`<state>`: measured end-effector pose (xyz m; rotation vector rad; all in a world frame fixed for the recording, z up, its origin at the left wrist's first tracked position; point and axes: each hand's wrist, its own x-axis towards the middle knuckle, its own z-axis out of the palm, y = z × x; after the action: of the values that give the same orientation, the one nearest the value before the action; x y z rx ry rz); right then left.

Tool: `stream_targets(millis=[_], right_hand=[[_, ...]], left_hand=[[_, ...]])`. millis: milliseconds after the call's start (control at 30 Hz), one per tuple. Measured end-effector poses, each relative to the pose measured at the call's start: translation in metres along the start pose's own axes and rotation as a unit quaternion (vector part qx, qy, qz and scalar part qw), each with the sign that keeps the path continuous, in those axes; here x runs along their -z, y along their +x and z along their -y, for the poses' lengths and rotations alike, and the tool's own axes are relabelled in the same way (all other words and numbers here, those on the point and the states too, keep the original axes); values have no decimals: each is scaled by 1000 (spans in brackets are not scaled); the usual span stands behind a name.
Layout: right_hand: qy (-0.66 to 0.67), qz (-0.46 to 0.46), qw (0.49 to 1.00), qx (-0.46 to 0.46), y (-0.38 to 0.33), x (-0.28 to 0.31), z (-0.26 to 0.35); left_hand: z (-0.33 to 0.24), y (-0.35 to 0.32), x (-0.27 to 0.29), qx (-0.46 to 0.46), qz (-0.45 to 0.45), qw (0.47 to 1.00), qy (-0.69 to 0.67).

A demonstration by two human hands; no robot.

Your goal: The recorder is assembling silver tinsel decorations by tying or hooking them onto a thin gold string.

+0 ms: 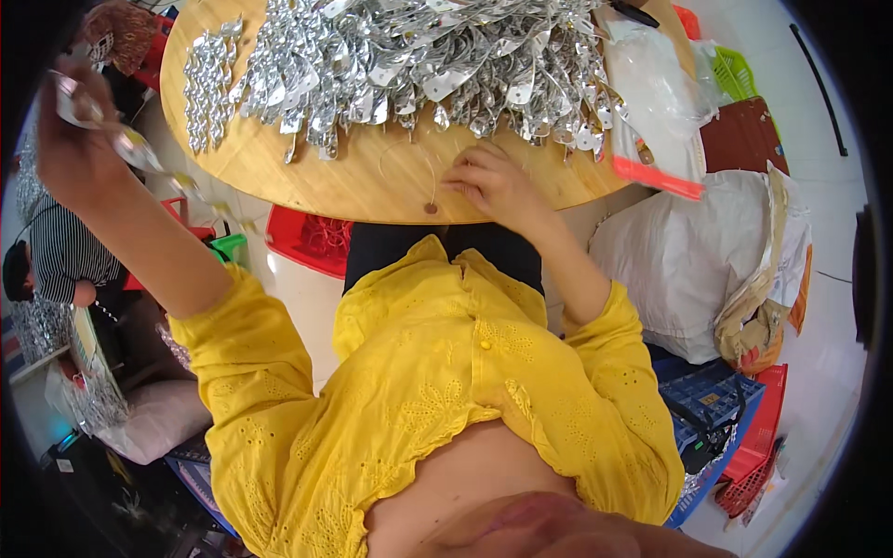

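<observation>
My left hand is raised off the table's left side, blurred, with its fingers closed on a twisted silver strip. The strip trails down to the right, showing white and yellowish glints. My right hand rests at the near edge of the round wooden table, fingers curled and pinched together. Whatever lies between those fingertips is too small to make out. Beside them a thin thread loops over the wood, with a small brown disc at its end.
A large heap of silver twisted strips covers the table's far part; a smaller row lies left. Plastic bags sit right. A red basket stands below the edge, a white sack at right. Another person sits at far left.
</observation>
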<state>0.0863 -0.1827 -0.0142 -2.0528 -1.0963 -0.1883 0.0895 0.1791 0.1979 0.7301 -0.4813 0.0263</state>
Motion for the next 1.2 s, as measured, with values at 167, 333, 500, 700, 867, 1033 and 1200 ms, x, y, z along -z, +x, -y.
stream_targets(millis=[167, 333, 500, 700, 867, 1033, 1200], right_hand=[[-16, 121, 992, 15, 13, -1, -10], [14, 165, 984, 58, 21, -10, -4], [37, 112, 992, 54, 26, -5, 2], [338, -114, 931, -78, 41, 15, 32], [471, -122, 825, -289, 33, 21, 39], [362, -156, 888, -237, 28, 6, 47], [410, -123, 845, -322, 20, 3, 48]], left_hand=[[91, -96, 3, 139, -282, 931, 184], [160, -136, 1, 251, -280, 927, 11], [200, -139, -1, 244, -321, 915, -8], [223, -118, -19, 242, -296, 922, 54], [240, -109, -18, 262, -258, 930, 25], [250, -105, -24, 223, -290, 929, 56], [251, -106, -27, 219, -297, 925, 92]])
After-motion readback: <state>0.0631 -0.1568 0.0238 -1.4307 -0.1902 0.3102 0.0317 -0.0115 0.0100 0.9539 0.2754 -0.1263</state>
